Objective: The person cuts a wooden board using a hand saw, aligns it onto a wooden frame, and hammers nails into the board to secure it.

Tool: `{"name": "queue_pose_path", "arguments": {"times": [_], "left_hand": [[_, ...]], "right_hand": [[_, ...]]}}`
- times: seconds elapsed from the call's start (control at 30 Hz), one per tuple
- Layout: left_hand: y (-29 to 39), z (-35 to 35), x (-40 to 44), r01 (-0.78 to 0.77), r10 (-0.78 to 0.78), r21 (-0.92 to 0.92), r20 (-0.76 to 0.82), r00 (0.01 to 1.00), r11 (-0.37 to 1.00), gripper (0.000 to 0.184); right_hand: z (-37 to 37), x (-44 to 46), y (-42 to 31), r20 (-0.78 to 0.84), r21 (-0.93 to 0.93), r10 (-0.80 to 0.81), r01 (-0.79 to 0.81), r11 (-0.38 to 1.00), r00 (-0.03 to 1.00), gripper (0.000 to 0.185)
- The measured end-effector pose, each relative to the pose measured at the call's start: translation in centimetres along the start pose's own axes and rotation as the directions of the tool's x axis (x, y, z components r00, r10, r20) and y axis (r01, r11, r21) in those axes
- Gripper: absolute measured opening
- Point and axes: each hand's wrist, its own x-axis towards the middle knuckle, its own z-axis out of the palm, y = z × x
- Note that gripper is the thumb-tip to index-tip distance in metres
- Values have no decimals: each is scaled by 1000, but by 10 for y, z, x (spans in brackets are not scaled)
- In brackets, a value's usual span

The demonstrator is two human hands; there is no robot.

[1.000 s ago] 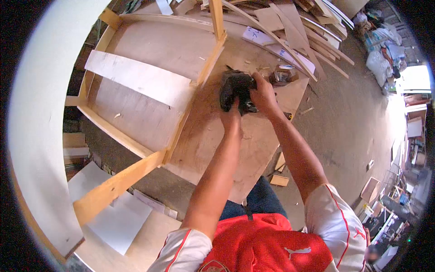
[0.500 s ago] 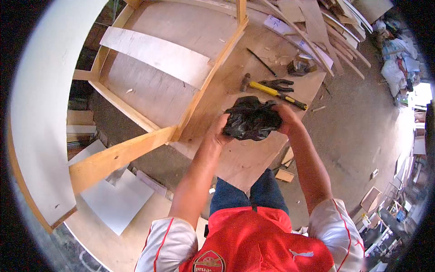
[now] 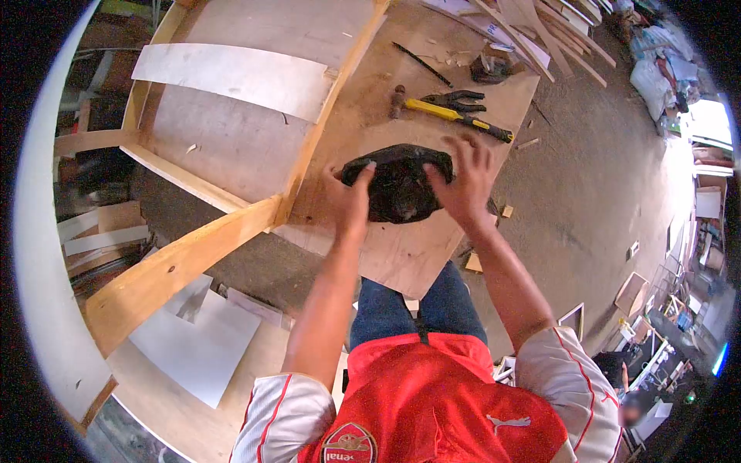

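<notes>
A black plastic bag (image 3: pixel 403 185) sits over the plywood sheet (image 3: pixel 409 266) in front of me, its mouth spread wide and its inside dark. My left hand (image 3: pixel 351 194) grips the bag's left rim, with the thumb over the edge. On the other side, my right hand (image 3: pixel 467 179) has its fingers spread and raised, and only the thumb is at the bag's right edge. What lies in the bag I cannot make out. Beyond it are a yellow-and-black hammer (image 3: pixel 448 113) and black-handled pliers (image 3: pixel 457 99).
A wooden frame (image 3: pixel 309 154) with a pale plywood strip (image 3: pixel 231 77) across it stands on the left. A dark rod (image 3: pixel 422 63) and a second dark plastic bag (image 3: pixel 491 68) lie farther back. Timber offcuts (image 3: pixel 552 35) are piled behind. Another person (image 3: pixel 631 413) shows at lower right.
The bag's crumpled top has been opened out into a wide mouth. My right hand has loosened and spread its fingers. The whole view has shifted slightly.
</notes>
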Motion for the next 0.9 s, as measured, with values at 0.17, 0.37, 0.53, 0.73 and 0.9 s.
{"name": "queue_pose_path", "arguments": {"times": [0.17,0.37,0.53,0.73,0.9], "left_hand": [[-31,6,-47,-635,662,463,128,738,618,41],[-39,13,-39,-571,543,609,258,799,551,34],[-34,13,-37,-615,588,589,272,762,524,47],[-51,18,-16,-614,530,571,333,780,546,60],[-25,21,22,-598,460,396,392,796,697,62]], "right_hand": [[40,-27,-9,135,-157,-197,217,963,971,53],[54,-38,17,278,-133,-35,74,988,960,32],[66,-10,12,642,434,583,-863,259,498,17],[142,-9,70,968,237,221,-730,-640,120,21],[93,43,47,806,429,528,-879,-209,268,21]]}}
